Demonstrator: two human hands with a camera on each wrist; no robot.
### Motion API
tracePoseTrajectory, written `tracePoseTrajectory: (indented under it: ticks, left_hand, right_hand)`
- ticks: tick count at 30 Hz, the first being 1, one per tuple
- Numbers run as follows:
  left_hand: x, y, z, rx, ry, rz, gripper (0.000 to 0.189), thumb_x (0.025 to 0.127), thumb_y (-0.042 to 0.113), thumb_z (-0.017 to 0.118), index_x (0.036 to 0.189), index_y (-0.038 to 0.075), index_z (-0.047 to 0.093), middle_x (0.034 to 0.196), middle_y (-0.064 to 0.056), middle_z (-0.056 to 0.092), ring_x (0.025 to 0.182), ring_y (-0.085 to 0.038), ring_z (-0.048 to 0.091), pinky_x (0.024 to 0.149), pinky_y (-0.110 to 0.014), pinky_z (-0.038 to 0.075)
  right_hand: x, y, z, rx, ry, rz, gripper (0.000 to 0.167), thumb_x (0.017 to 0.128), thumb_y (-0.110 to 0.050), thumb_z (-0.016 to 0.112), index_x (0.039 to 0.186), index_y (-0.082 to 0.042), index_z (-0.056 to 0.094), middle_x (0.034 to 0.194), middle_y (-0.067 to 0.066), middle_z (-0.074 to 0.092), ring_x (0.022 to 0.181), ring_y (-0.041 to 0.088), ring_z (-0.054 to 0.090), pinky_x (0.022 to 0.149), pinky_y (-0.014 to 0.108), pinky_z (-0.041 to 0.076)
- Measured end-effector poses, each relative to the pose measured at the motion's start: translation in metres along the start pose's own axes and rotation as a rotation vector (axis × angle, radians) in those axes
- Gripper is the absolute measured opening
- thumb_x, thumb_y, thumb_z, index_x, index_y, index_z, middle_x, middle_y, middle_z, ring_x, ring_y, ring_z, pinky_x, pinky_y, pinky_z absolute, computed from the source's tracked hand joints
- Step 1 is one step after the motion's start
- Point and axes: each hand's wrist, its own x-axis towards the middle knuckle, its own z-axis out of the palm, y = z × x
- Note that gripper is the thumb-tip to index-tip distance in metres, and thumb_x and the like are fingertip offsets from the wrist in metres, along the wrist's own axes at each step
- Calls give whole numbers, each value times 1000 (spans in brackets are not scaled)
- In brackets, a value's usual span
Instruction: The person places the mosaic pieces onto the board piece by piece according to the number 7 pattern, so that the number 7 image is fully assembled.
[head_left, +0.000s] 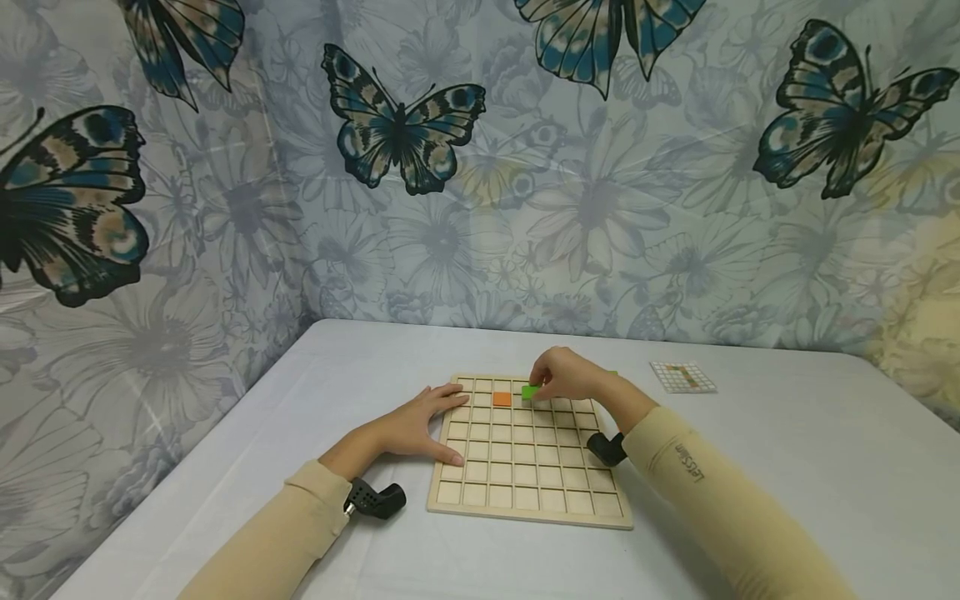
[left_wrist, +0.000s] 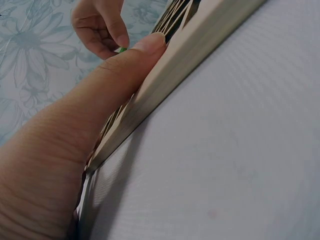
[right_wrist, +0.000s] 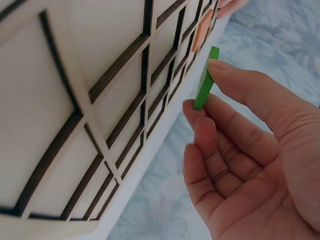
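Observation:
A wooden grid board [head_left: 525, 521] lies on the white table, with an orange square tile [head_left: 502, 399] in one of its upper cells. My right hand [head_left: 566, 375] is over the far part of the board and pinches a green square tile [right_wrist: 206, 80] between thumb and fingertips. The right wrist view shows this tile tilted, held apart from the grid. At the board's left side, my left hand [head_left: 420, 425] rests with spread, fairly straight fingers. Its thumb [left_wrist: 135, 60] lies on the board's wooden edge in the left wrist view.
On the white table [head_left: 787, 467], a small card with a grid pattern [head_left: 683, 377] lies at the back right. A bit of green [head_left: 613, 372] shows behind my right wrist, mostly hidden. Butterfly-patterned cloth [head_left: 450, 250] hangs behind the table.

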Motion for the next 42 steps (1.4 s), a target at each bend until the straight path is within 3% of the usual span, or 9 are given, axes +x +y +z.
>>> tracePoseTrajectory:
  ticks: [19,42]
  left_hand:
    - [1,-2,1,-6,-2,5,96,68,52,77,147,20,32,157,0,15,144,-39,1,114,-60,12]
    - [0,0,-1,3,-1,14,95,69,51,78,146,18,33,156,-1,16,144,-38,2,115,-58,11]
  right_hand:
    - [13,-7,8,-28,-54,15,17,80,-8,72,93,1,70,92,10,68,82,16,62,71,26,53]
    - [17,-5,13,-58,-39,9,16,79,-9,74,91,0,70,88,9,69,80,16,62,70,26,54]
